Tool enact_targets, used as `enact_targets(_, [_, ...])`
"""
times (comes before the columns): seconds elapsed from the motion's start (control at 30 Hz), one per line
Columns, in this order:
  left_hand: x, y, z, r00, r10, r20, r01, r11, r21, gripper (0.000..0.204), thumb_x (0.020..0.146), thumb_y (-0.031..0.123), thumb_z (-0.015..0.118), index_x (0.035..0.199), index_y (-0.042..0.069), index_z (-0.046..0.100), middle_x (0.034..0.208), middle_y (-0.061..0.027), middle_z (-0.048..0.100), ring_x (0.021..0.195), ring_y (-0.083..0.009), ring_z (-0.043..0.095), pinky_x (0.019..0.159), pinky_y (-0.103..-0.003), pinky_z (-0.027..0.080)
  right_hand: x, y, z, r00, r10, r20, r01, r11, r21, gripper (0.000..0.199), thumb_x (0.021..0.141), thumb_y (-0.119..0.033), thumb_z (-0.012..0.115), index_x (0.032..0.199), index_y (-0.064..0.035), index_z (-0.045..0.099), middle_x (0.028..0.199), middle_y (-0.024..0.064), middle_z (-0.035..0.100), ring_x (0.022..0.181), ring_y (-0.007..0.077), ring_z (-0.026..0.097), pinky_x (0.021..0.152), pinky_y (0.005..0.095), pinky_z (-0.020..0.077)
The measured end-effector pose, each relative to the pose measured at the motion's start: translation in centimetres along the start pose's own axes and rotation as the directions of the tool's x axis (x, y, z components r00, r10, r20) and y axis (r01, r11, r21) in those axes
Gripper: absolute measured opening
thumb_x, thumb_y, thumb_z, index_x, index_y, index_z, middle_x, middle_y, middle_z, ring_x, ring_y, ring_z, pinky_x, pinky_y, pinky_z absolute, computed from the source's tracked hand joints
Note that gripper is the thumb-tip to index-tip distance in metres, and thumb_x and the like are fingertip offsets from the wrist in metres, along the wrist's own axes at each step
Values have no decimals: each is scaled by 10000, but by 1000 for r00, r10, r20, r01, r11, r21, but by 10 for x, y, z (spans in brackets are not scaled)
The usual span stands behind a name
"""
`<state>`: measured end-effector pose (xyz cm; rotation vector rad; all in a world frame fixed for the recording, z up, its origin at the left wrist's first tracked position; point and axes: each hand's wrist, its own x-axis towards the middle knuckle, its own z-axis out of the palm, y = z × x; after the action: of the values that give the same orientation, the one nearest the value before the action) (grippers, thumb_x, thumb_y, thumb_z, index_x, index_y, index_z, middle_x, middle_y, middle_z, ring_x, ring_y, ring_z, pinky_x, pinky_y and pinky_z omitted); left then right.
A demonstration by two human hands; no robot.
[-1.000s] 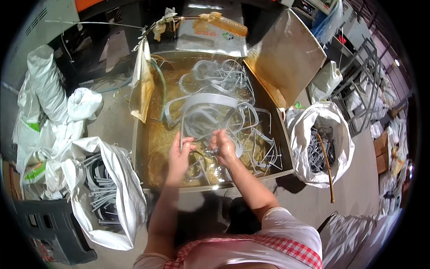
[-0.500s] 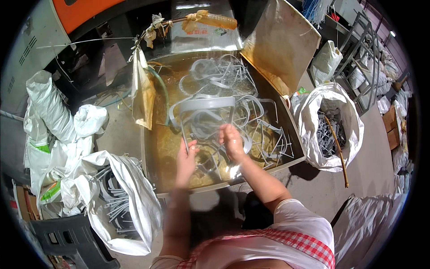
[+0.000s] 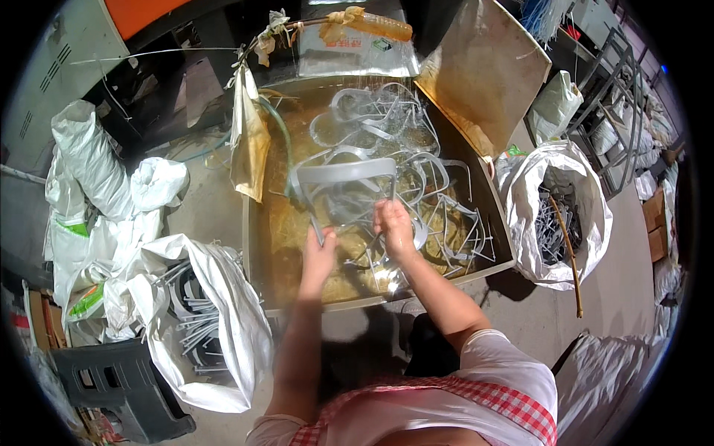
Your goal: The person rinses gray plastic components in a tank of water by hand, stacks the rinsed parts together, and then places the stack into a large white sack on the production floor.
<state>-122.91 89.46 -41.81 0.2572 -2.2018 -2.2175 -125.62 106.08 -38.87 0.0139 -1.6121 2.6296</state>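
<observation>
Over a tub of yellowish water (image 3: 279, 275) I hold up a bent, light-grey plastic strip (image 3: 349, 171), its wide middle part facing away from me and its two ends toward me. My left hand (image 3: 319, 256) pinches the left end between thumb and fingers. Closed around the right end is my right hand (image 3: 394, 227), with the fingertips partly hidden. Several more looped grey strips (image 3: 361, 130) lie tangled in the water beyond and to the right of my hands. Water falls in fine streams at the far end of the tub.
The tub's rim (image 3: 502, 223) encloses the water. A brown bottle (image 3: 379, 27) hangs on a rod above. White sacks with grey pieces stand right (image 3: 520, 253) and left (image 3: 249, 349). A stick (image 3: 567, 260) leans in the right sack. A board (image 3: 483, 74) rises behind the tub.
The whole view has shifted slightly. The held strip has turned a little, its left end showing broader, and both hands remain on its ends.
</observation>
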Motion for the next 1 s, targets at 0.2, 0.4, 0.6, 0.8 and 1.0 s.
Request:
enact_targets(0.2, [3,-4,3,1000,19,-8,-19,999,-32,410,865,145,524,1221,21,363,1044,-97,540,767,-134,570,650,-240,454,0,-6,-2,998,57,35,-57,998,20,157,905,-266,483,875,-112,480,659,-33,440,554,57,401,478,201,343])
enact_targets(0.4, [0,2,0,992,-106,-70,94,985,-147,633,847,184,554,1356,37,206,1227,-161,445,1039,-174,474,807,-293,415,12,-44,25,978,20,-209,12,988,153,278,878,-374,500,837,-100,477,537,-43,306,449,72,275,437,218,261])
enact_targets(0.6, [17,-29,0,921,-264,-287,209,956,-208,598,827,183,572,1319,3,283,1267,-186,406,1131,-240,423,895,-328,385,27,-113,26,988,47,-149,44,831,554,348,858,-439,476,792,-99,449,553,-46,283,450,68,250,459,221,253])
enact_targets(0.8, [13,-4,1,849,-512,127,518,764,-385,506,898,380,448,1216,-10,402,1148,-165,518,1087,-240,482,929,-336,357,33,-152,42,996,17,-92,54,695,717,330,866,-405,480,778,-90,440,547,-37,304,432,71,273,453,220,281])
enact_targets(1.0, [-22,28,18,882,188,431,233,622,-748,460,934,390,331,1128,-3,468,1028,-132,574,1002,-232,532,907,-365,398,76,-169,22,941,113,-319,222,505,834,301,912,-362,417,705,-146,385,481,-52,275,408,72,304,444,243,306])
